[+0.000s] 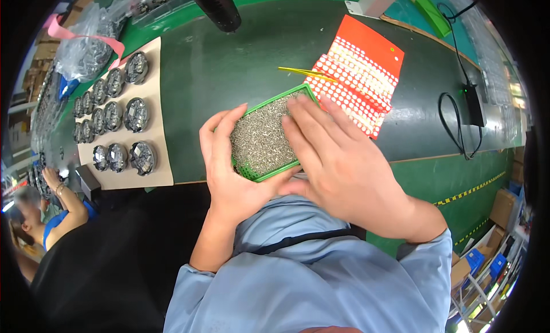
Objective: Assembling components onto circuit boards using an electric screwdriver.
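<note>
A green plastic tray point(274, 173) full of small silvery screws point(260, 135) is at the near edge of the table, in front of my body. My left hand point(229, 175) is closed around its left side, fingers along the outer wall and thumb low at the near side. My right hand point(349, 167) lies over the tray's right part, its fingers stretched out flat with the tips on the screws. The right thumb reaches under the near rim, partly hidden. Just beyond the tray, yellow tweezers point(295, 70) rest partly on a red pouch with white dots point(355, 83).
To the left, several round black assemblies point(137, 115) stand in rows on a cardboard sheet point(163, 155). A dark cylinder point(220, 15) hangs over the far edge of the green table point(200, 63). A black adapter with cable point(473, 104) lies right. Another person point(63, 210) sits at far left.
</note>
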Motion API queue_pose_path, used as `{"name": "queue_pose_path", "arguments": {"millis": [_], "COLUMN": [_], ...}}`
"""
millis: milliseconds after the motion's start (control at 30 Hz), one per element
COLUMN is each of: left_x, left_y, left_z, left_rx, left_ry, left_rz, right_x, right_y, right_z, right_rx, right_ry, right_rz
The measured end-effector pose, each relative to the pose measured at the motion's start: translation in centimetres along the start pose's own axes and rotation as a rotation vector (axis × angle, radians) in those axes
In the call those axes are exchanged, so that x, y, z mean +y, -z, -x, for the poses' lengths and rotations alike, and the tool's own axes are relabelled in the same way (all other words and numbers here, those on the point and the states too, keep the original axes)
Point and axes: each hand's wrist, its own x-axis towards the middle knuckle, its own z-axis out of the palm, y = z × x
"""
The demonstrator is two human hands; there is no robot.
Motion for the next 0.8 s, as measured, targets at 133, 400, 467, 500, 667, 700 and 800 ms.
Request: {"name": "queue_pose_path", "arguments": {"millis": [133, 400, 467, 500, 667, 700, 800], "left_x": [-0.4, -0.5, -0.5, -0.7, -1.4, -1.9, -1.9], "left_y": [0.4, 0.5, 0.6, 0.7, -0.2, -0.6, -1.5], "left_z": [0.0, -0.2, -0.3, -0.2, 0.3, 0.2, -0.8], "left_rx": [-0.045, -0.042, -0.096, -0.115, -0.193, -0.178, -0.084], "left_ry": [-0.008, -0.055, -0.066, -0.086, 0.021, 0.088, 0.162], "left_rz": [-0.031, 0.037, 0.128, 0.160, 0.511, 0.721, 0.827], "right_x": [-0.3, 3.5, 4.3, 3.9, 0.4, 0.5, 1.0], "right_y": [0.8, -0.1, -2.0, -3.4, -4.6, -4.6, -4.1], "right_z": [1.2, 0.9, 0.8, 0.7, 0.0, 0.0, -1.9], "right_rx": [-0.057, 0.522, 0.636, 0.620, 0.646, 0.615, 0.556], "right_ry": [0.074, -0.112, -0.281, -0.307, -0.261, -0.242, -0.392], "right_rz": [-0.058, -0.458, -0.673, -0.852, -1.349, -1.315, -1.399]}}
